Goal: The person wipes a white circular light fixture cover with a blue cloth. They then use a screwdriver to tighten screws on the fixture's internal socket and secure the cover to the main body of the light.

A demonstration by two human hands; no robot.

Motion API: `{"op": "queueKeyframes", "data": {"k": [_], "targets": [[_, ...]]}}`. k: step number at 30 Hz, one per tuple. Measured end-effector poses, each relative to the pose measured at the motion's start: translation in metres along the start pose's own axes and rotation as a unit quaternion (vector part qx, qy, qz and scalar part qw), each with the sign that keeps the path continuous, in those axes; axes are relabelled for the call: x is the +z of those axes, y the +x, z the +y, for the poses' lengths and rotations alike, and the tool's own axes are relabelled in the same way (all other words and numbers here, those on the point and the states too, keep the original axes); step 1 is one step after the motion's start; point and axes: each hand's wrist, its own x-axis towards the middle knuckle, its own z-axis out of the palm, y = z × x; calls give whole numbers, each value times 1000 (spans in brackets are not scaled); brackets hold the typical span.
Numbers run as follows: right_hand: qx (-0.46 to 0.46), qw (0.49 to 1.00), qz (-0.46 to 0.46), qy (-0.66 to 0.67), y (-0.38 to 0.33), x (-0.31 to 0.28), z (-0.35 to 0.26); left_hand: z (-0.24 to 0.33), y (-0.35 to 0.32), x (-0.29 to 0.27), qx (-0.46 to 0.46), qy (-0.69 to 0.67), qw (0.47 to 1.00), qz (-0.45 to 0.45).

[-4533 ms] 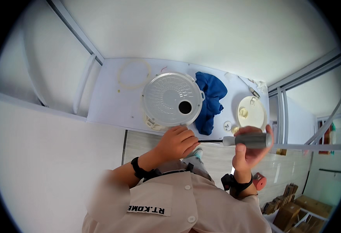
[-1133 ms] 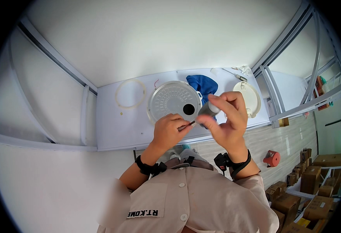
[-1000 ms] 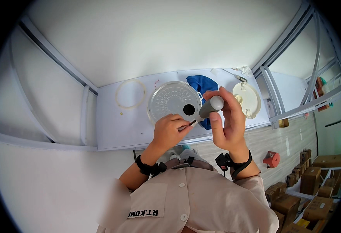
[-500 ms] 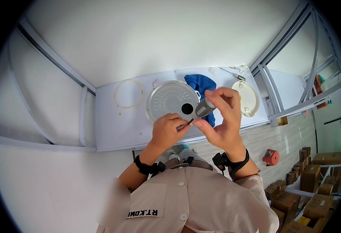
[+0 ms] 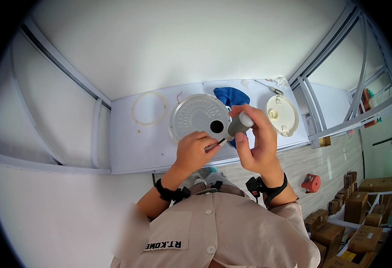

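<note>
My right hand (image 5: 263,145) is closed around the thick grey handle of a screwdriver-like tool (image 5: 237,127), its pale rounded end tilted up. The tool's lower end points toward my left hand (image 5: 196,149), which pinches a thin dark piece (image 5: 222,141) between thumb and fingers. I cannot make out exactly what that piece is or whether the tool touches it. Both hands are over the near right edge of a round silver metal disc (image 5: 189,117), which has rings of raised marks and a round black spot (image 5: 216,127). Part of its rim is hidden by my hands.
A blue cloth (image 5: 232,96) lies behind the disc. On the white table (image 5: 129,152), a pale ring (image 5: 135,112) is at left and a round cream cover (image 5: 289,117) at right. Behind the cover lies another screwdriver (image 5: 275,90). A red stool (image 5: 311,183) stands on the floor.
My right hand has shifted slightly, and the grey handle has tilted so its pale end shows more. The right thumb has moved up onto the handle. My left hand keeps its pinch.
</note>
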Motion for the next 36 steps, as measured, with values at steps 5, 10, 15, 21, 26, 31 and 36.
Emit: {"op": "queueKeyframes", "data": {"k": [5, 10, 15, 21, 26, 31, 36], "targets": [[-29, 992, -31, -120, 7, -10, -4, 1, -1, 0, -9, 1, 1000, -5], [58, 997, 25, 39, -3, 3, 2, 1, 1, 0, -6, -9, 1000, -1], [10, 990, -33, -137, 10, -10, -8, 0, -1, 0, -11, 0, 1000, -1], [73, 995, 35, 59, -1, 2, -5, 2, 1, 1, -17, -6, 1000, -3], [-9, 989, -67, -128, 7, -16, 0, 2, 0, 0, -17, 3, 1000, -7], [75, 996, 24, 47, -9, 2, 10, 4, 1, 0, -25, -5, 1000, -7], [-7, 995, -36, -89, 7, -9, -2, 3, 0, 1, -23, 0, 1000, 6]]}}
